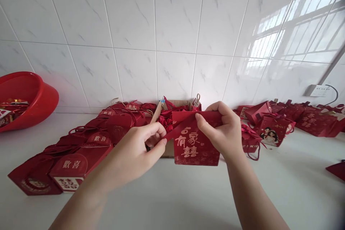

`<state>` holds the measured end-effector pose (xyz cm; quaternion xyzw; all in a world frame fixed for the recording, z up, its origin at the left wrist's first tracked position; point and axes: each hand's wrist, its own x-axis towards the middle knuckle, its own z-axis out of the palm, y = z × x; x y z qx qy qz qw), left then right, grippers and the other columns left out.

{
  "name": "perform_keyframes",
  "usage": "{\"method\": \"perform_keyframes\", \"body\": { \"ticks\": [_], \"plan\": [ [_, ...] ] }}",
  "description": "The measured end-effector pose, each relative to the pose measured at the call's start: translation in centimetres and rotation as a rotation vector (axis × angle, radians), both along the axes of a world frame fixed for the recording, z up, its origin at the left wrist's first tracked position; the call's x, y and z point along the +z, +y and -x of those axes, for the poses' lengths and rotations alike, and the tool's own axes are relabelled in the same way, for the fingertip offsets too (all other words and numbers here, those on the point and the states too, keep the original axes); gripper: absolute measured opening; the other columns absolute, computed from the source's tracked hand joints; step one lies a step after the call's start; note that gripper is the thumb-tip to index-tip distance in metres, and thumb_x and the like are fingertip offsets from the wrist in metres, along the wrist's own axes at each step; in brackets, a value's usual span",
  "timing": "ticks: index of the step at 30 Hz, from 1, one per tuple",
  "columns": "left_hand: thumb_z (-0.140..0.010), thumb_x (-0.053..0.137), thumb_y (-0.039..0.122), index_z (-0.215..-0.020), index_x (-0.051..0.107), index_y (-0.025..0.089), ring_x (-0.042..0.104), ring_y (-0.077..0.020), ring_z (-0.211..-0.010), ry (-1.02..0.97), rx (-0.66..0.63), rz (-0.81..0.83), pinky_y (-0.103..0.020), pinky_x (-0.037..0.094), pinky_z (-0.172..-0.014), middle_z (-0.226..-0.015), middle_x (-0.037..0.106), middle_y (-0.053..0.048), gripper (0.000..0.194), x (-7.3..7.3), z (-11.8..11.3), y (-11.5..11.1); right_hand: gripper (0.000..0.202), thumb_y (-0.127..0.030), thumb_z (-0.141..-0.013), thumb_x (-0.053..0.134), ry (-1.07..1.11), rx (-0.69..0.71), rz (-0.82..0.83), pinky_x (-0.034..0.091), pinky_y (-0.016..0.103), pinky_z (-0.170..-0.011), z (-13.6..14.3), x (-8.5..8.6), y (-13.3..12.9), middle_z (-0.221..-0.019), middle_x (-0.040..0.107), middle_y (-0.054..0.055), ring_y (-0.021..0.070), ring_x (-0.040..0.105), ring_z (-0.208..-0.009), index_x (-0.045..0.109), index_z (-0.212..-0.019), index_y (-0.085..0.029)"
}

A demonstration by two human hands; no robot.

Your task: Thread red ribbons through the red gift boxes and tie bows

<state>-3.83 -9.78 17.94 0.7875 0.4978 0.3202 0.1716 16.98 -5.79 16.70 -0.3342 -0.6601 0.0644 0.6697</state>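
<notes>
A flat-fronted red gift box point(198, 154) with pale gold Chinese characters is held up above the white counter. My right hand point(225, 129) grips it at its upper right, the thumb pressed on the front near the top edge. A red ribbon point(178, 128) runs slantwise across the box's upper left corner. My left hand point(141, 142) is closed, pinching the ribbon's left end between thumb and fingertips. Behind the held box stands an open cardboard carton point(156, 113) with red ribbon pieces point(165, 119) in it, partly hidden by my hands and the box.
Rows of red gift boxes point(98, 138) stand on the left. More red boxes and bags point(309, 120) line the wall at right. A red basin point(48, 95) holding wrapped items is at far left. A power strip point(318, 90) is by the tiled wall point(175, 25).
</notes>
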Motion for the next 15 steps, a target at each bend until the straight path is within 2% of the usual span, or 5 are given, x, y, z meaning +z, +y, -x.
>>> {"method": "perform_keyframes", "body": {
  "ticks": [6, 9, 12, 15],
  "plan": [
    [-0.086, 0.054, 0.035, -0.079, 0.056, 0.024, 0.051, -0.0131, -0.053, -0.113, 0.077, -0.181, -0.021, 0.036, -0.043, -0.063, 0.056, 0.003, 0.014, 0.6, 1.4, -0.1, 0.02, -0.023, -0.072, 0.068, -0.035, 0.036, 0.03, 0.033, 0.019, -0.041, -0.1, -0.1, 0.1, -0.056, 0.048, -0.005, 0.0073, 0.04, -0.047, 0.049, -0.067, -0.018],
    [-0.083, 0.06, 0.034, -0.081, 0.06, 0.023, 0.058, -0.0138, -0.06, -0.243, 0.152, -0.31, -0.02, 0.042, -0.05, -0.069, 0.063, 0.002, 0.011, 1.1, 1.6, -0.3, 0.019, -0.023, -0.073, 0.067, -0.093, 0.091, 0.027, 0.032, 0.019, -0.043, -0.1, -0.1, 0.0, -0.057, 0.046, -0.005, 0.0076, 0.039, -0.049, 0.049, -0.069, -0.019],
    [-0.082, 0.062, 0.03, -0.083, 0.062, 0.02, 0.06, -0.0131, -0.066, -0.494, 0.212, -0.418, -0.022, 0.047, -0.059, -0.074, 0.065, 0.001, 0.01, 1.5, 0.9, -0.7, 0.019, -0.019, -0.072, 0.066, -0.24, 0.24, 0.006, 0.034, 0.02, -0.047, 0.2, -0.2, -0.3, -0.062, 0.048, -0.005, 0.0081, 0.041, -0.055, 0.047, -0.071, -0.019],
    [-0.08, 0.064, 0.02, -0.088, 0.058, 0.021, 0.058, -0.0108, -0.062, -0.672, 0.206, -0.537, -0.021, 0.046, -0.057, -0.071, 0.062, 0.003, 0.011, 1.6, -0.1, -1.1, 0.021, -0.014, -0.069, 0.066, -0.39, 0.417, -0.022, 0.033, 0.019, -0.049, 0.8, -0.3, -0.6, -0.065, 0.048, -0.005, 0.0073, 0.041, -0.056, 0.046, -0.073, -0.019]
  ]
}}
